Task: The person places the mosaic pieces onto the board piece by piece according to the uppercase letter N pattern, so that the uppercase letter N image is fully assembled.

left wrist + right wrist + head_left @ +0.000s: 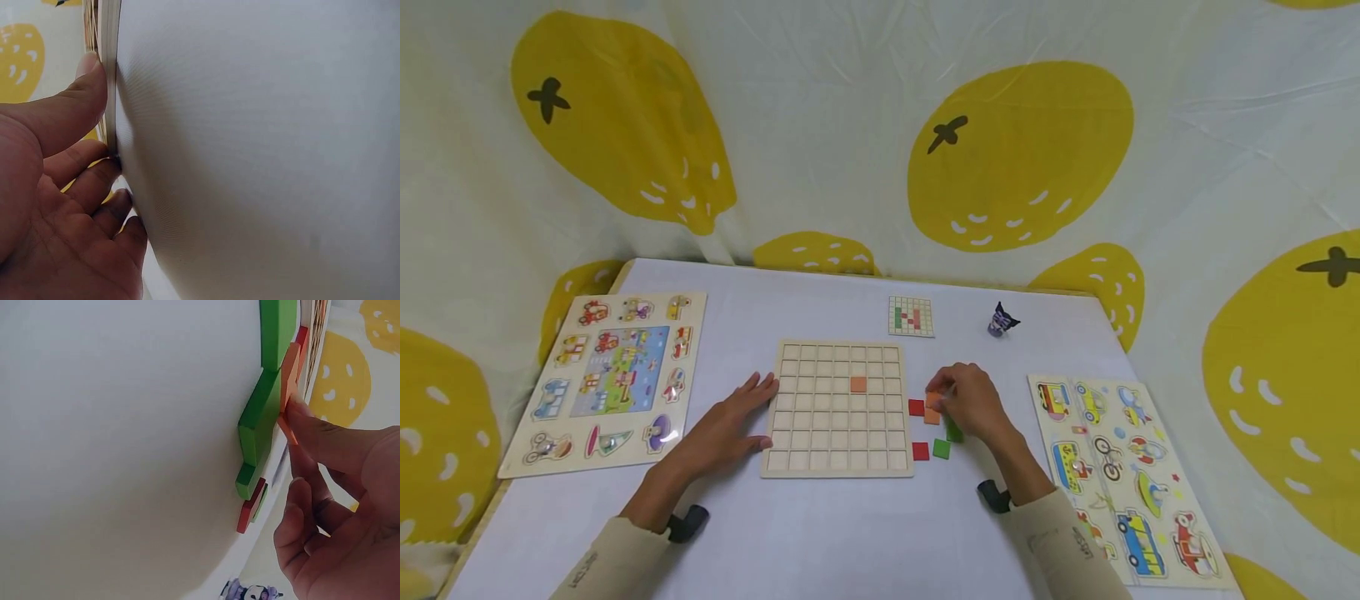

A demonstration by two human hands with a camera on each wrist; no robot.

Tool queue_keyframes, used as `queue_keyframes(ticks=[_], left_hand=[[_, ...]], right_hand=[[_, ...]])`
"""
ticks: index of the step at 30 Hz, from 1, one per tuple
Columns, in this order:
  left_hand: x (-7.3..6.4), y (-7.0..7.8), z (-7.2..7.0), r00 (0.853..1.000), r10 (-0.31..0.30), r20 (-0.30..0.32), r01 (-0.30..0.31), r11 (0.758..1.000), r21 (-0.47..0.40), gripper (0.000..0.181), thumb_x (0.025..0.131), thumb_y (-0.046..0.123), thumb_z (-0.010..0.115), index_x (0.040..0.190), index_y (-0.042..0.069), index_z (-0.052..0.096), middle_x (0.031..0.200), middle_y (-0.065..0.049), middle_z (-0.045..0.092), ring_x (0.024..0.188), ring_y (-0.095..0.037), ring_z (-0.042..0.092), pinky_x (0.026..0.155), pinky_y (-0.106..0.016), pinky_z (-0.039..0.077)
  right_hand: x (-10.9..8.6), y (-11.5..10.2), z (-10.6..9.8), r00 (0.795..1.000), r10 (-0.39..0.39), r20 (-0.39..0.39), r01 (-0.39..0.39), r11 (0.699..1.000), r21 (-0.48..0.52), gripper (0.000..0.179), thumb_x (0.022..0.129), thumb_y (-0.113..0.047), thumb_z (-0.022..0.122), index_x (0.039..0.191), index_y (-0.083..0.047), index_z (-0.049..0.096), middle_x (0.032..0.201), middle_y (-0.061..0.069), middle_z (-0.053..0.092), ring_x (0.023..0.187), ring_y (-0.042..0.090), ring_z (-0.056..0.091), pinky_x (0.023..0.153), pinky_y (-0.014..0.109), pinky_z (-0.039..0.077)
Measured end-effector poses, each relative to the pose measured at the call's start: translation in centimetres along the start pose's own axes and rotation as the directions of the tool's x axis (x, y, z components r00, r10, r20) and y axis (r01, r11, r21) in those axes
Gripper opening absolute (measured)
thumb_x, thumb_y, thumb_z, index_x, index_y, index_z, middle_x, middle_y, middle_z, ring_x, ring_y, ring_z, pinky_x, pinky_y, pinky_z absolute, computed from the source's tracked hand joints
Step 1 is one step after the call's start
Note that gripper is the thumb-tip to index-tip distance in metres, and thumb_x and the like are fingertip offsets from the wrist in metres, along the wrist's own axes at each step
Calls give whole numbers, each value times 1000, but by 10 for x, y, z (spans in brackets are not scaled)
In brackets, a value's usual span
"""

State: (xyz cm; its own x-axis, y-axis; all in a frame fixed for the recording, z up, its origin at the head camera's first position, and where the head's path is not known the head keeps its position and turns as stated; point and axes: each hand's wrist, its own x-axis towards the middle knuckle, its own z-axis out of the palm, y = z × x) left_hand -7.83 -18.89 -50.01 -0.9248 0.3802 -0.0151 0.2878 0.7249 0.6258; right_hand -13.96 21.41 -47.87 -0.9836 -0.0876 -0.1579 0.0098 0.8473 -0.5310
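A wooden grid board (820,442) lies on the table with one orange square tile (858,384) in a cell. My left hand (718,433) touches the board's left edge, thumb and fingers spread; in the left wrist view the thumb and fingertips meet that edge. To the right of the board, my right hand (976,404) pinches an orange tile (932,399) between thumb and fingers. A second orange tile (932,416) lies right by it. Red tiles (921,451) and green tiles (942,449) lie around them, some partly hidden by the hand.
A small pattern card (912,317) with coloured squares lies behind the board. A small dark figurine (1001,320) stands to its right. Picture puzzle boards flank the work: a left one (561,417) and a right one (1093,475). A lemon-print cloth (820,125) hangs behind the table.
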Motion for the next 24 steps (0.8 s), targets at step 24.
queue_keyframes(ticks=[24], left_hand=[[0,2,-2,1000,-1,-1,1,1000,6,93,84,13,89,164,6,40,172,-14,36,161,-45,27,122,-71,33]], right_hand=[[-14,-34,12,995,-88,-40,92,986,137,14,92,-16,84,100,-22,75,83,-3,68,82,20,54,64,29,45]])
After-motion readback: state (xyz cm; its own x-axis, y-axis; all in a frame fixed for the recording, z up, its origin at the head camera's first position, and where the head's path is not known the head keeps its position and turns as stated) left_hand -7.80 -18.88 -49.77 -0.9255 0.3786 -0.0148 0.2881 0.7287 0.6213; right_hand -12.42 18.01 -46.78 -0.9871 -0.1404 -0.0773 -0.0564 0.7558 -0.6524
